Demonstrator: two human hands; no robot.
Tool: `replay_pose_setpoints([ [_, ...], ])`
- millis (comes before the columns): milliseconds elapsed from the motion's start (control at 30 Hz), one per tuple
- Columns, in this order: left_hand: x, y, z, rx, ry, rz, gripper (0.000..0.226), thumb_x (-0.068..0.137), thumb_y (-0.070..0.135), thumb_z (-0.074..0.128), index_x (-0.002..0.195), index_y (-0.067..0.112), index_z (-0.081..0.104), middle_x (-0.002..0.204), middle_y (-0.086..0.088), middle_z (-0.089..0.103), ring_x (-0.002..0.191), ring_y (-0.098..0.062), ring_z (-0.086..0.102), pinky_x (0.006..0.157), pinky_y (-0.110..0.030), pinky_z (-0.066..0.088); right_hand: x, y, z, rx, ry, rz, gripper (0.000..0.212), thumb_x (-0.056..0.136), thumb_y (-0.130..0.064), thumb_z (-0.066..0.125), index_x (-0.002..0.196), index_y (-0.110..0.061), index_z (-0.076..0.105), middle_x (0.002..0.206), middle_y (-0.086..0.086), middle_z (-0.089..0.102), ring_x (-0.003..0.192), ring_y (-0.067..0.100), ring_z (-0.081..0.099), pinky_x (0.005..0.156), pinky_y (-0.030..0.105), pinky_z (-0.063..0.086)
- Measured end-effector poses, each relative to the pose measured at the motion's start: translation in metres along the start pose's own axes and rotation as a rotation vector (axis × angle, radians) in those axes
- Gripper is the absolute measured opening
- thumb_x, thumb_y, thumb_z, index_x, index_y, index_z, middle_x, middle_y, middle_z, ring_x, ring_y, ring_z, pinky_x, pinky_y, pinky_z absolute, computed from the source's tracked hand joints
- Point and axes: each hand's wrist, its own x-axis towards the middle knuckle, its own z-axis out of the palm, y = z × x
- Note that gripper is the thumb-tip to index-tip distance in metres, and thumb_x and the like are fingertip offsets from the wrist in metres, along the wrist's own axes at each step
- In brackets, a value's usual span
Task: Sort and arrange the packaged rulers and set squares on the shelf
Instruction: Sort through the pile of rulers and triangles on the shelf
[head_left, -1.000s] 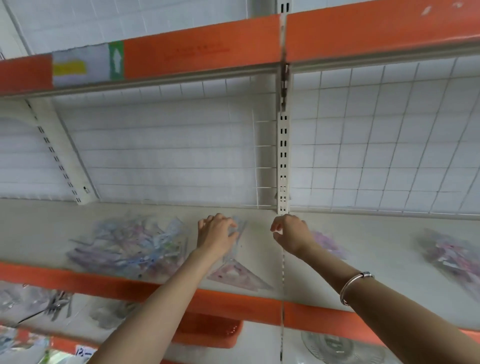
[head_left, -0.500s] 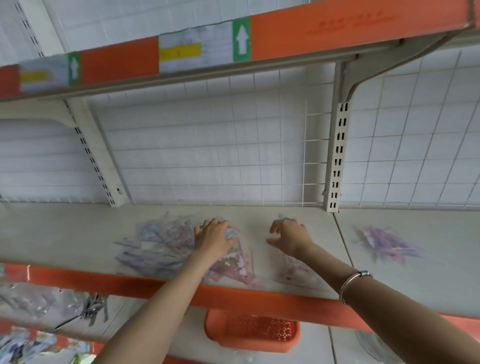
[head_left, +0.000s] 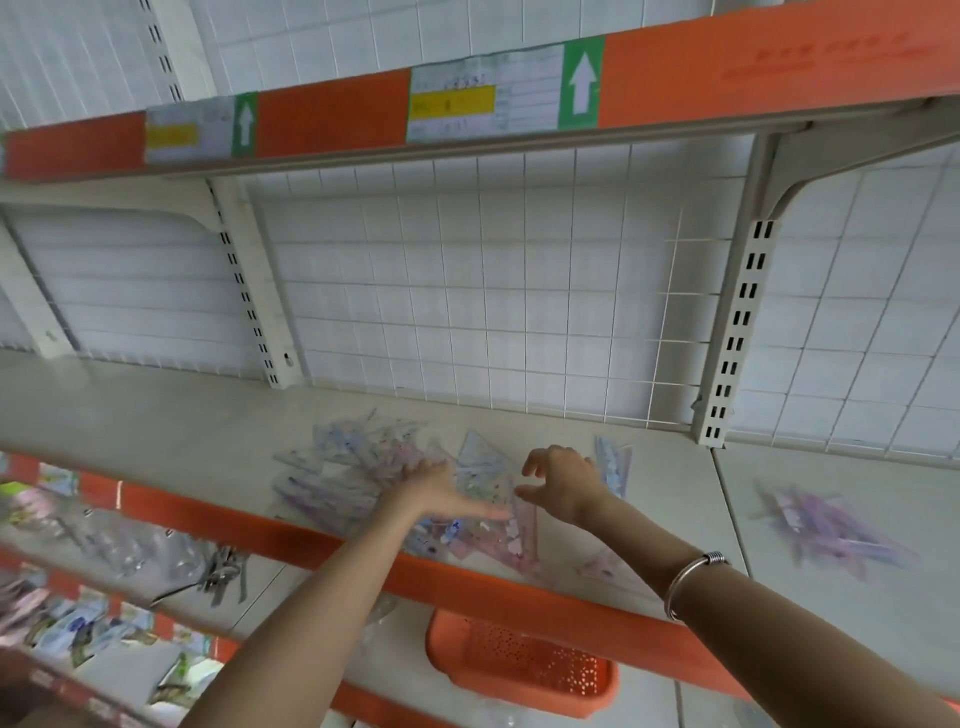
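Observation:
A loose heap of clear packaged rulers and set squares (head_left: 343, 467) lies on the beige shelf (head_left: 156, 421). My left hand (head_left: 441, 493) lies flat with straight fingers on the right part of the heap, over a triangular set square pack (head_left: 480, 457). My right hand (head_left: 563, 483) hovers just right of it with fingers spread and loosely bent, holding nothing. A narrow ruler pack (head_left: 613, 465) lies right behind that hand. More pinkish set square packs (head_left: 511, 540) rest near the shelf's front edge. A separate purple pile of packs (head_left: 826, 525) lies further right.
An orange-edged shelf (head_left: 675, 78) with price labels hangs overhead. White wire grid panels (head_left: 493, 291) back the shelf. Below, an orange perforated basket (head_left: 519, 665) sticks out, and lower shelves at the left hold other packaged goods (head_left: 104, 530).
The view has swung left, so the upright post sits further right. My left hand has flattened onto the packs and my right hand has opened beside it.

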Motion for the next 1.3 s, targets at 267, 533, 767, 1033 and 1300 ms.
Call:
replay_pose_setpoints([
  [267, -0.002, 0.027, -0.004, -0.014, -0.030, 0.128, 0.079, 0.065, 0.043, 0.085, 0.130, 0.027, 0.044, 0.141, -0.004, 0.037, 0.126, -0.024, 0.041, 0.102, -0.041, 0.040, -0.014, 0.027, -0.015, 0.042, -0.017, -0.001, 0.032, 0.088, -0.038, 0.060, 0.114, -0.019, 0.061, 0.120, 0.005, 0.059, 0.114, 0.022, 0.053, 0.102, 0.037, 0.036],
  [533, 0.002, 0.034, -0.002, -0.131, -0.101, 0.204, 0.057, 0.068, 0.030, 0.085, 0.110, 0.021, 0.048, 0.130, 0.003, 0.047, 0.110, -0.017, 0.048, 0.086, -0.030, 0.041, -0.030, 0.044, -0.020, 0.055, -0.016, 0.037, 0.031, 0.090, -0.036, 0.058, 0.116, -0.019, 0.060, 0.120, 0.001, 0.059, 0.114, 0.018, 0.052, 0.097, 0.033, 0.034],
  [767, 0.004, 0.041, 0.000, -0.166, -0.137, 0.219, 0.053, 0.068, 0.027, 0.085, 0.106, 0.022, 0.048, 0.128, -0.002, 0.050, 0.113, -0.019, 0.050, 0.092, -0.031, 0.043, -0.032, 0.045, -0.020, 0.088, -0.012, 0.068, 0.027, 0.089, -0.033, 0.058, 0.112, -0.019, 0.061, 0.117, 0.000, 0.060, 0.112, 0.017, 0.053, 0.097, 0.033, 0.034],
  [1033, 0.002, 0.042, -0.002, -0.216, -0.183, 0.244, 0.052, 0.069, 0.026, 0.085, 0.104, 0.022, 0.046, 0.136, -0.003, 0.046, 0.117, -0.019, 0.045, 0.100, -0.033, 0.040, -0.030, 0.042, -0.020, 0.310, 0.016, 0.117, 0.019, 0.087, -0.023, 0.063, 0.100, -0.010, 0.065, 0.102, 0.004, 0.066, 0.095, 0.017, 0.061, 0.086, 0.028, 0.048],
  [1300, -0.002, 0.042, -0.001, -0.331, -0.046, 0.348, 0.048, 0.063, 0.022, 0.089, 0.094, 0.020, 0.053, 0.099, 0.002, 0.053, 0.084, -0.013, 0.050, 0.072, -0.029, 0.046, -0.027, 0.024, -0.020, 0.666, 0.010, 0.237, 0.017, 0.087, -0.013, 0.066, 0.097, -0.003, 0.056, 0.084, 0.012, 0.065, 0.058, 0.015, 0.060, 0.055, 0.019, 0.048],
])
